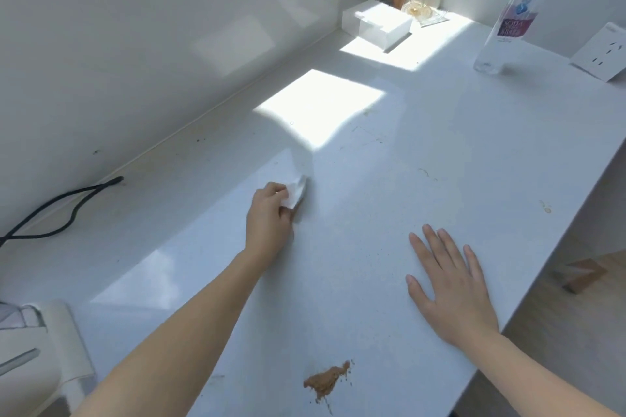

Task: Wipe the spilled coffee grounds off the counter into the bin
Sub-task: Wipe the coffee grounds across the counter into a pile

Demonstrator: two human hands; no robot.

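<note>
Left hand (271, 213) gripped a crumpled white paper tissue (295, 192), pressing it to the pale glossy bench (440, 145). Right hand (447, 284) lay flat beside it, fingers straight and spread. A small brown pile of coffee grounds (327, 381) sat behind both hands, between the forearms, well apart from the tissue.

White counter (406, 179) bears coffee grounds (325, 381), bottle (508, 20), box (376, 25).

sunlit white wall (169, 27), wooden floor (559, 332)
</note>
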